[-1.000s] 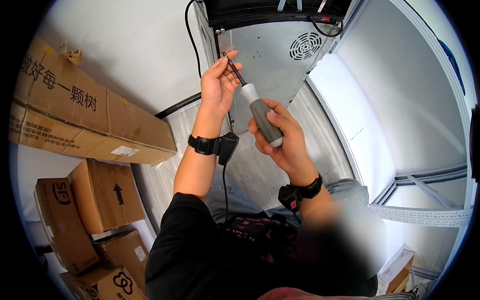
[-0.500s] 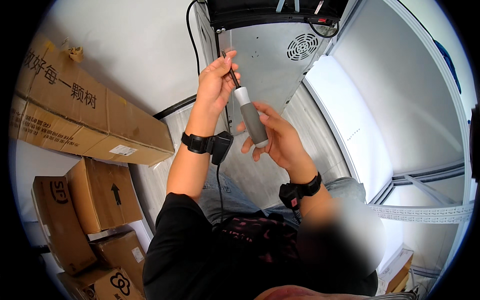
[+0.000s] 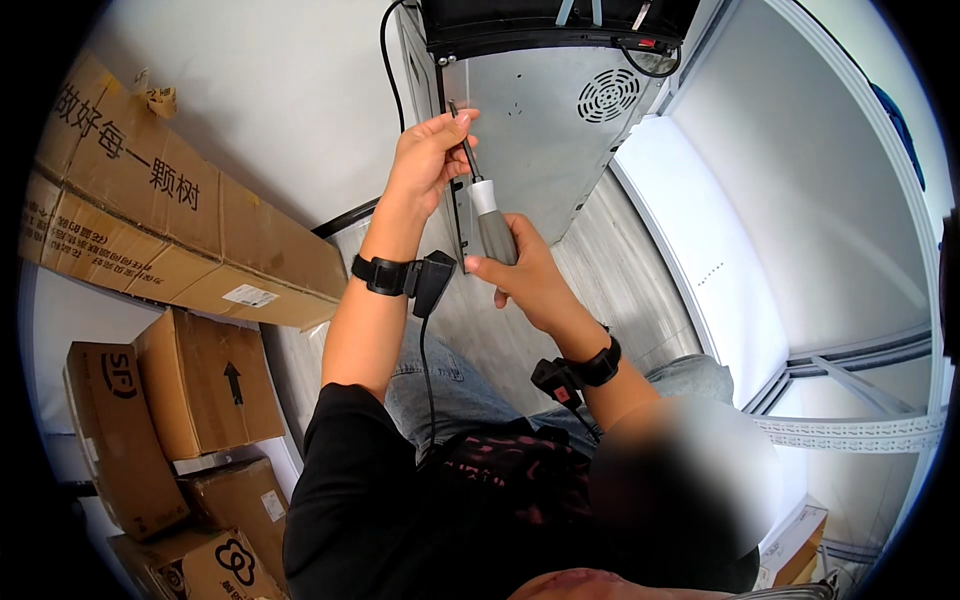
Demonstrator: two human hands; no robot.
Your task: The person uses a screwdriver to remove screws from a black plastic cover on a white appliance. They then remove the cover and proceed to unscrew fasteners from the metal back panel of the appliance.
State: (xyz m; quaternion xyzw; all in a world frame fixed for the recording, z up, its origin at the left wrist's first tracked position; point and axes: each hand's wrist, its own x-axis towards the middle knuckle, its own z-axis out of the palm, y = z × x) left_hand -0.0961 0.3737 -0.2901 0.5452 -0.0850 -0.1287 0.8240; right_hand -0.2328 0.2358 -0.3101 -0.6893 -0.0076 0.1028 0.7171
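My right hand (image 3: 525,275) grips the grey handle of a screwdriver (image 3: 488,222) with a white collar. Its thin shaft points up toward the left edge of a grey metal appliance panel (image 3: 540,120). My left hand (image 3: 425,160) pinches the shaft near the tip, close to the panel's edge. A round vent grille (image 3: 607,95) sits on the panel to the right. Both wrists wear black bands with small devices, and a black cable hangs from the left one.
A black top part with wires (image 3: 560,20) caps the appliance. A long cardboard box (image 3: 170,230) and several smaller boxes (image 3: 190,395) are stacked at the left against a white wall. White panels and a metal shelf rail (image 3: 860,430) stand at the right.
Both hands have raised the screwdriver toward the panel's left edge. The shaft, tilted before, now stands steeper, with its tip close to the panel.
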